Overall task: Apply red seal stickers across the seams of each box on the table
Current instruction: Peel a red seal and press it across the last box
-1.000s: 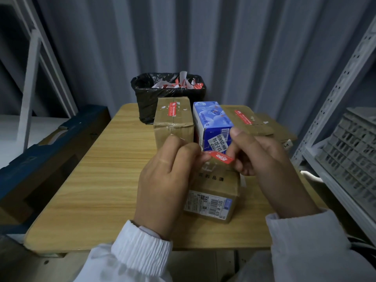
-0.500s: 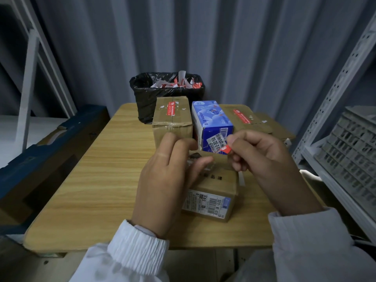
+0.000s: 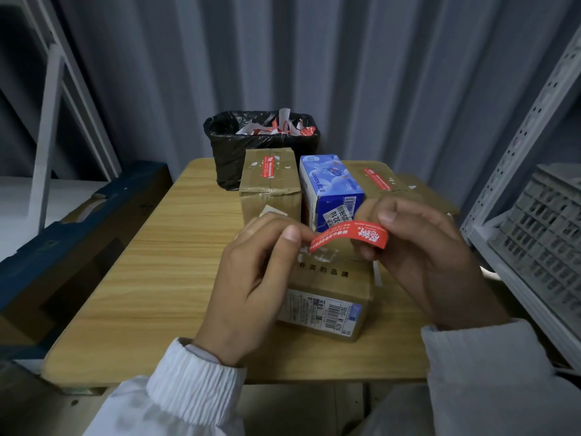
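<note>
Both hands, left hand and right hand, pinch the sticker ends, stretched sideways just above the box.

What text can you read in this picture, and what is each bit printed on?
"3210": white label on the blue box.
"的品牌": top of the near cardboard box.
"A29": end of a code on its barcode label.
The red seal sticker: white print, too blurred to read.
The applied red seals at the back: too small.
</note>
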